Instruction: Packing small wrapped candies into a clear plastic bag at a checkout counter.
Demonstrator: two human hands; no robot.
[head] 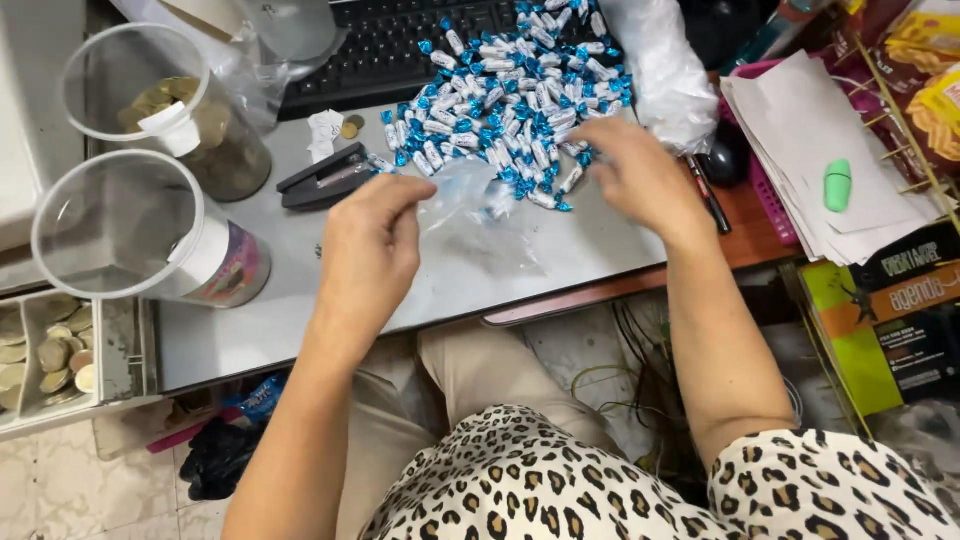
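Where the grey worktop [300, 330] fills mid-frame, both hands work at a small clear plastic bag [470, 205] lying just below centre-top. Left hand [368, 250], centre-left: fingers curled, thumb & forefinger pinched on the bag's left edge, rest of hand loosely closed. Right hand [635, 175], centre-right: fingers bent down at the lower right edge of the candy pile [510, 100]; tips blurred, can't tell if it has hold of a candy. Candies are blue-and-silver wrapped, heaped top centre, partly over a black keyboard [400, 45]. Bag sits btwn the two hands, touching the pile's lower edge.

Black stapler [322, 180] just left of the bag. Two clear plastic jars far left: upper jar [165, 110] w/ coins inside, lower jar [150, 235] on its side. Coin tray [50, 355] at left edge. Stack of white papers [810, 150] upper right w/ a green eraser-like piece [838, 185] on top. Crumpled clear bag [660, 70] top right of pile.
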